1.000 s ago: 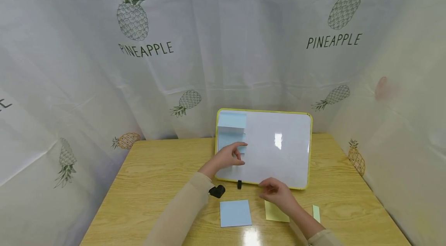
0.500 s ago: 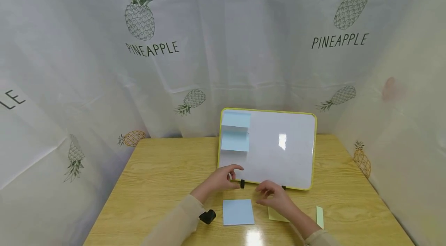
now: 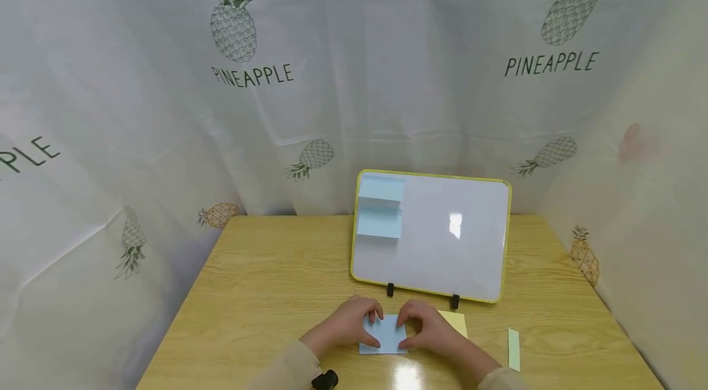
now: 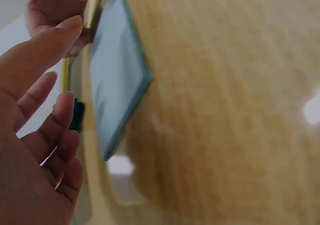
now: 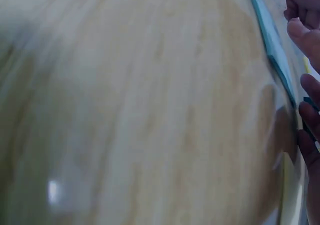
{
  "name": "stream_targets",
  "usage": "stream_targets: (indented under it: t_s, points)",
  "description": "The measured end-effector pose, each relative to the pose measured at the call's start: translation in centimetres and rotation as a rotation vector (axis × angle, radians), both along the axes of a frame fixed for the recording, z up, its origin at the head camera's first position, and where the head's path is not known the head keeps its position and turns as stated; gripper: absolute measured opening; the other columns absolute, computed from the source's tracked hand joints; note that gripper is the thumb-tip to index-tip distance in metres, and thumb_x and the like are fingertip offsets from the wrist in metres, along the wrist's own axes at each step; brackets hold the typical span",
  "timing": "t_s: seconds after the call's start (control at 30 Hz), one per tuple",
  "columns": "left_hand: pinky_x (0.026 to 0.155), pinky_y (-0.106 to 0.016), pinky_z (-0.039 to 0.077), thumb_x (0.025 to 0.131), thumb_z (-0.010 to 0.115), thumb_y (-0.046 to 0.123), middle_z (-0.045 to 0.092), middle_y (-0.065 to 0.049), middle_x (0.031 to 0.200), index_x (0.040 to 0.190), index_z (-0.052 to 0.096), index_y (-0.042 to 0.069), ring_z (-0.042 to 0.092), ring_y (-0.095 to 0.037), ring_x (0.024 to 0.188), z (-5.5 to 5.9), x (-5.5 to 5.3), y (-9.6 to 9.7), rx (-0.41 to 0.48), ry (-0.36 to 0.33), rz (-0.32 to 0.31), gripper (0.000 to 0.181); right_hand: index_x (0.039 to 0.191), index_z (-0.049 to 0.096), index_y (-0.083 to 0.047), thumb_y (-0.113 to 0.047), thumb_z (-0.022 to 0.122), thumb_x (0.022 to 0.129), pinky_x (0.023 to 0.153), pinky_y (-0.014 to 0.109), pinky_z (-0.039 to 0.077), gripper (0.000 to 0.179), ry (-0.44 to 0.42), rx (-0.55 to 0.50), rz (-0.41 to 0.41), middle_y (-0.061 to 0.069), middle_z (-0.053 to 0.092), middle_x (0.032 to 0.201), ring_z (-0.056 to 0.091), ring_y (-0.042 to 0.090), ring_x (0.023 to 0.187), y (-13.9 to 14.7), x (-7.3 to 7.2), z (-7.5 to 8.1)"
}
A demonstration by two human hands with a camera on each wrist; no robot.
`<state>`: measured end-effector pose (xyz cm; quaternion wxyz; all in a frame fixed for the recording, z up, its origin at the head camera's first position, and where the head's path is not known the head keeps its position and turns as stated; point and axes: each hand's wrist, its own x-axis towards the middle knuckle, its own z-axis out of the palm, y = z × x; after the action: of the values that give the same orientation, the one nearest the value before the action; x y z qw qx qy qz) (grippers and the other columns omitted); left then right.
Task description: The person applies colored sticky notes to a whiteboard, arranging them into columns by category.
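A pad of light blue sticky notes [image 3: 390, 333] lies on the wooden table, with both hands over it from either side. My left hand [image 3: 346, 323] hovers at the pad's left side, thumb and fingers bent loosely and apart. In the left wrist view its fingers stand beside the blue pad [image 4: 117, 67] and pinch nothing. At the right edge is my right hand [image 3: 434, 331], thumb and fingertips spread; whether they touch the pad cannot be told. Two blue sticky notes, an upper note [image 3: 381, 188] and a lower note [image 3: 379, 223], hang on the whiteboard [image 3: 431, 249].
A yellow sticky-note pad [image 3: 455, 321] lies partly behind the right hand, and a pale green strip pad [image 3: 514, 350] farther right. Black feet [image 3: 455, 301] support the yellow-framed whiteboard. A pineapple-print curtain [image 3: 381, 101] surrounds the wooden table [image 3: 265, 279].
My left hand has come down from the lower blue note on the whiteboard to the blue pad. My right hand has moved left and nearer, from above the yellow pad to the blue pad.
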<state>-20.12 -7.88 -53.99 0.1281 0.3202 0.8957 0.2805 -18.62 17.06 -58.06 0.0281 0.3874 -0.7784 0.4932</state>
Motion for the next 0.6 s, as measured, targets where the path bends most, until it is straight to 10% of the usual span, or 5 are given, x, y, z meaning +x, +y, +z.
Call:
stream_targets:
  t_s: [0.6]
  points:
    - [0.072, -0.017, 0.034, 0.065, 0.092, 0.031, 0.047, 0.02, 0.083, 0.09, 0.062, 0.028, 0.038, -0.001, 0.081, -2.3, 0.8, -0.6, -0.052, 0.047, -0.072, 0.04, 0.089, 0.064, -0.022, -0.042, 0.09, 0.064, 0.08, 0.033, 0.042, 0.041, 0.12, 0.184, -0.044, -0.009, 0.063, 0.099, 0.051, 0.007, 0.094, -0.5, 0.3, -0.7]
